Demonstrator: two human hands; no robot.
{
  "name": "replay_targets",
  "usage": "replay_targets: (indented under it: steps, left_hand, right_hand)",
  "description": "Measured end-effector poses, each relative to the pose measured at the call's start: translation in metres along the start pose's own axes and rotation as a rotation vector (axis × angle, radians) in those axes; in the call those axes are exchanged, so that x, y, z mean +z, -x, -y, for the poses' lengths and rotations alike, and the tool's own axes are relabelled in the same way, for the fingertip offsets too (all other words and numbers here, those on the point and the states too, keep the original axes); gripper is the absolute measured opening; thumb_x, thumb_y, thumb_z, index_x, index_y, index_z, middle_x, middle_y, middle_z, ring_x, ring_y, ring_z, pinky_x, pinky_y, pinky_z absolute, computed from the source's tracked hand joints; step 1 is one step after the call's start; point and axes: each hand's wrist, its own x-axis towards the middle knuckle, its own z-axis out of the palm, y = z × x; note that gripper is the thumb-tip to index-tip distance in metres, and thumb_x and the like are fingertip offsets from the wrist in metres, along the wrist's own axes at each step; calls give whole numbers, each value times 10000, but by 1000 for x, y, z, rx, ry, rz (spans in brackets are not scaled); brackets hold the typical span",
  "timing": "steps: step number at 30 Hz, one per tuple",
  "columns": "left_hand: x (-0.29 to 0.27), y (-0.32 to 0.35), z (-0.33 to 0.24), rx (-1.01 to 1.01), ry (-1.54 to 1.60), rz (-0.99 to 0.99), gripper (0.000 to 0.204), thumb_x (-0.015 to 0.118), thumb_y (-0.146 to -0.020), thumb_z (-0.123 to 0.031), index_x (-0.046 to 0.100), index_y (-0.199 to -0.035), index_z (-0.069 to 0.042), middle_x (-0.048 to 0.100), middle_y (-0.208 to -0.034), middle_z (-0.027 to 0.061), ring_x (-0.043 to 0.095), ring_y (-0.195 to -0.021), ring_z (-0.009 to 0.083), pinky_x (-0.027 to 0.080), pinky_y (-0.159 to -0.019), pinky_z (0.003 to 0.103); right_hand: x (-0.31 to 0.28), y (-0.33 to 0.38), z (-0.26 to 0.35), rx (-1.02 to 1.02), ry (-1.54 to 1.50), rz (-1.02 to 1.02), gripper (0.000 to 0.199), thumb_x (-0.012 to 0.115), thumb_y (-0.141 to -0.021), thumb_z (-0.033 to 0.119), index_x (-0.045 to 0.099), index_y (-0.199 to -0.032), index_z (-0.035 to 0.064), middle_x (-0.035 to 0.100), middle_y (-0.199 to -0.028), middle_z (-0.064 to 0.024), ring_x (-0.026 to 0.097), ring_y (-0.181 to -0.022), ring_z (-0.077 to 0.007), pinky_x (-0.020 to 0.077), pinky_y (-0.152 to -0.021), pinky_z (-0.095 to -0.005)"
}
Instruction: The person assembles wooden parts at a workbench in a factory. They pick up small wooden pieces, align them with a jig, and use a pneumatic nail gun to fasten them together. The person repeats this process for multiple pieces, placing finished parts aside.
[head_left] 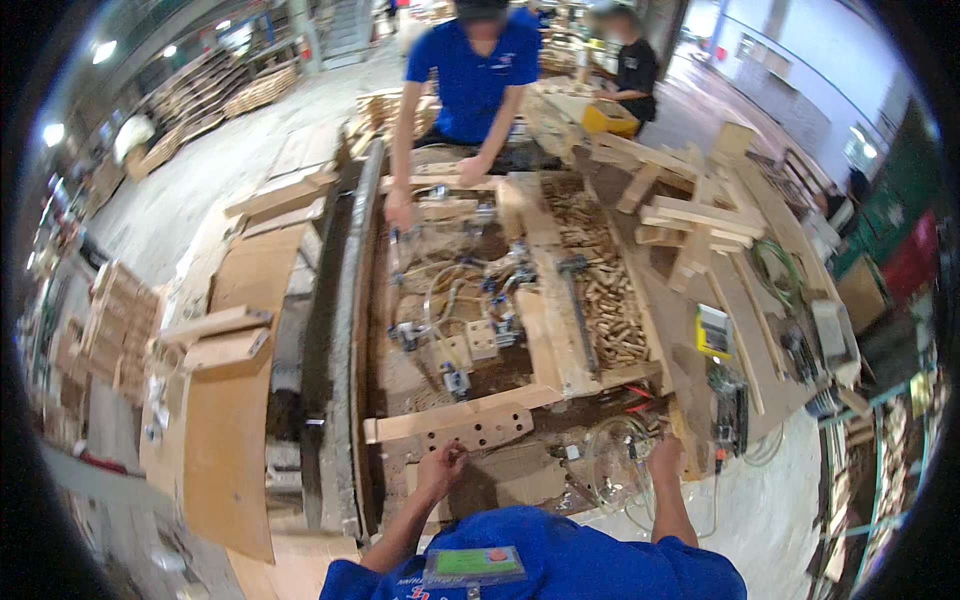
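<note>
My left hand [443, 467] is at the near edge of a wooden board with several round holes [485, 430], its fingers curled together. Whatever lies between those fingers is too small to make out. A plain wooden bar [465, 412] lies along the far side of the drilled board. My right hand [665, 458] is at the right of the bench, beside a clear coiled hose [606, 462] and a wooden edge strip [688, 440]. Its fingers look closed, but what they grip is hidden. Beneath and beside the drilled board is a flat brown sheet [515, 475].
A tray of wooden dowels [605, 290] sits right of centre, with a hammer [575, 268] along its left side. Clamps and tubing [470, 285] fill the middle. Across the bench a co-worker in blue [470, 80] reaches in. Stacked wood pieces [700, 215] lie at right.
</note>
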Motion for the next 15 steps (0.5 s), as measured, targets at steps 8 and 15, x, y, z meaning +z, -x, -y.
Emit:
replay_targets:
  steps: [8,15]
  left_hand:
    - [26,-10,13,33,125,0,127,718,-916,-77,704,-1039,-51,657,-714,110,691,-736,184,537,-708,318]
    - [20,-13,26,6,186,-14,116,732,-911,-107,702,-1020,-80,724,-753,117,685,-676,190,520,-658,330]
  right_hand:
    - [43,-31,-33,29,50,-271,345,691,-765,91,696,-1087,-33,690,-1141,-255,689,-1076,-378,575,-897,-486]
    - [22,-15,-8,-1,33,-157,336,647,-822,76,699,-1144,-7,672,-1182,-259,683,-1092,-391,571,-900,-493]
